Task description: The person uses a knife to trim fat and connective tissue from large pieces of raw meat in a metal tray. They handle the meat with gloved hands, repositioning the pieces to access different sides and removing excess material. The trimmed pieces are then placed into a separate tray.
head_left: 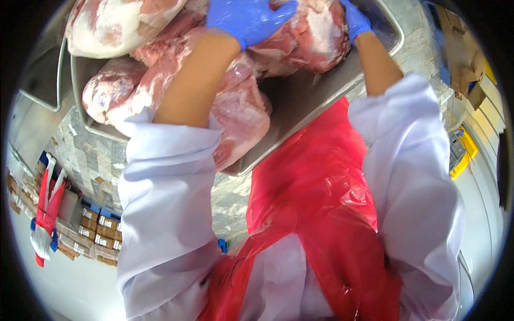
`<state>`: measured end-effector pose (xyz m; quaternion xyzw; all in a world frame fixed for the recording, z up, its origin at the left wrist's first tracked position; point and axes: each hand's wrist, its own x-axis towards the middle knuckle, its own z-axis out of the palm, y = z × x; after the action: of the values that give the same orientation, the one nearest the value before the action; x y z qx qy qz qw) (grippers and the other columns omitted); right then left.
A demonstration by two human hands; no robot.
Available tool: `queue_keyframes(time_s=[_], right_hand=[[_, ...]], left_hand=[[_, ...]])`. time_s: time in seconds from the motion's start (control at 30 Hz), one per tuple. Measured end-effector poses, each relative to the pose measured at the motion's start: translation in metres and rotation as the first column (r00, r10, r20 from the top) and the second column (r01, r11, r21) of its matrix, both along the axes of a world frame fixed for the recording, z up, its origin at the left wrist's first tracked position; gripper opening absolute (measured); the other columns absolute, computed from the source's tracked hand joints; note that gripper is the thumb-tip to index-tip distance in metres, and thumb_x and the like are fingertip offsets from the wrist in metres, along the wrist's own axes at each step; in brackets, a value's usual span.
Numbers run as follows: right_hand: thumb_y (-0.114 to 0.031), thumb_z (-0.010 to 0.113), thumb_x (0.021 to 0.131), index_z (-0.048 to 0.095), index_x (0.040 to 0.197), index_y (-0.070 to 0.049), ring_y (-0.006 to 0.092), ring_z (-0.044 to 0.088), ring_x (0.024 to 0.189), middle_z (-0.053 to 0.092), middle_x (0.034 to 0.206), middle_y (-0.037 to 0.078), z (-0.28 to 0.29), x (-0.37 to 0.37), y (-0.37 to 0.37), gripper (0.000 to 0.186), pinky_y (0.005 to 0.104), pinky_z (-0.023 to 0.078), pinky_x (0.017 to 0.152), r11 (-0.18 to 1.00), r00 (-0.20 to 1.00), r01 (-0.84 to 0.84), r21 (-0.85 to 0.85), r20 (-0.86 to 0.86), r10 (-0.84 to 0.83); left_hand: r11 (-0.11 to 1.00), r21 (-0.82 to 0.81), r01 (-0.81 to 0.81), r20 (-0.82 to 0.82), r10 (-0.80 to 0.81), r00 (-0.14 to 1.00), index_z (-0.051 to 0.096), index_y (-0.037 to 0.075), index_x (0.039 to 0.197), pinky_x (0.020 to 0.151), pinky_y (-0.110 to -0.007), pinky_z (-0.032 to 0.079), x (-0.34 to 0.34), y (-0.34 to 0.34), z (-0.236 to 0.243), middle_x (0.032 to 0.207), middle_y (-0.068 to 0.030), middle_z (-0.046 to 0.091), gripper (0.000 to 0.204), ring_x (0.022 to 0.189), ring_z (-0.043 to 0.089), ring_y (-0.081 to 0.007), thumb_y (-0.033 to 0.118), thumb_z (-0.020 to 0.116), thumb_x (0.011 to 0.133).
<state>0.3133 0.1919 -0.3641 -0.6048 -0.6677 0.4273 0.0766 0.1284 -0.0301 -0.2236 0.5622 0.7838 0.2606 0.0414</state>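
Note:
Both my hands wear blue gloves and reach to the top edge of the view. My left hand [249, 22] lies over the near left side of a large raw pork leg [316, 40], pink with white fat, its fingers curved onto the meat. My right hand [356, 22] is pressed against the right side of that piece; its fingertips are partly cut off by the view's edge. Several other pork legs [241, 115] lie heaped beneath and left of my left forearm, in a deep metal tub [305, 104]. A pale, fat-covered leg [115, 27] rests on top at the left.
Another metal container [40, 80] stands left of the tub. A person [47, 214] in a red apron is farther off at the left, near stacked cardboard boxes [99, 227]. Brown cardboard [455, 53] and a yellow-edged object [465, 152] are at the right. My red plastic apron [316, 176] touches the tub's near rim.

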Motion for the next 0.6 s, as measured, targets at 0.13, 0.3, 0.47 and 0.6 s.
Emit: queue_keyframes(time_s=[0.13, 0.3, 0.47, 0.6], right_hand=[[-0.045, 0.067, 0.085, 0.058, 0.125, 0.001, 0.0232, 0.054, 0.117, 0.058, 0.128, 0.013, 0.026, -0.026, -0.009, 0.061, 0.0315, 0.039, 0.103, 0.925, 0.956, 0.061, -0.374, -0.245, -0.162], [-0.04, 0.065, 0.088, 0.061, 0.12, -0.001, 0.0215, 0.057, 0.11, 0.063, 0.12, 0.011, 0.045, -0.023, -0.019, 0.051, 0.0315, 0.042, 0.099, 0.772, 0.868, 0.009, -0.636, -0.378, -0.322], [-0.028, 0.074, 0.084, 0.06, 0.122, -0.001, 0.0166, 0.058, 0.106, 0.063, 0.117, 0.007, 0.092, 0.02, -0.059, 0.049, 0.0296, 0.045, 0.095, 0.967, 0.952, 0.042, -0.252, -0.283, -0.115], [-0.029, 0.07, 0.089, 0.06, 0.121, 0.003, 0.0155, 0.057, 0.106, 0.062, 0.118, 0.007, 0.091, 0.023, -0.08, 0.046, 0.0296, 0.044, 0.095, 0.998, 0.955, 0.07, 0.005, -0.288, -0.065]], left_hand=[[0.999, -0.052, 0.004, 0.0, -0.004, 1.0, 0.065, 0.01, 0.065, 0.077, -0.046, 0.039, 0.014, -0.002, 0.02, 0.069, -0.0118, 0.061, 0.032, 0.073, 0.057, -0.0315, 0.04, 0.062, 0.076], [0.996, -0.087, 0.028, 0.003, -0.027, 1.0, 0.07, 0.011, 0.084, 0.08, -0.044, 0.039, 0.016, -0.039, 0.026, 0.08, -0.008, 0.065, 0.024, 0.082, 0.059, -0.0289, 0.034, 0.066, 0.078], [0.99, -0.141, 0.023, 0.086, -0.011, 0.996, 0.072, 0.018, 0.092, 0.084, -0.044, 0.035, 0.02, -0.093, 0.02, 0.08, -0.0017, 0.066, 0.027, 0.084, 0.058, -0.0232, 0.038, 0.069, 0.074], [0.978, -0.207, 0.005, 0.08, 0.011, 0.997, 0.072, 0.018, 0.098, 0.083, -0.041, 0.036, 0.022, -0.102, 0.021, 0.081, -0.0014, 0.065, 0.028, 0.083, 0.057, -0.0239, 0.036, 0.071, 0.076]])
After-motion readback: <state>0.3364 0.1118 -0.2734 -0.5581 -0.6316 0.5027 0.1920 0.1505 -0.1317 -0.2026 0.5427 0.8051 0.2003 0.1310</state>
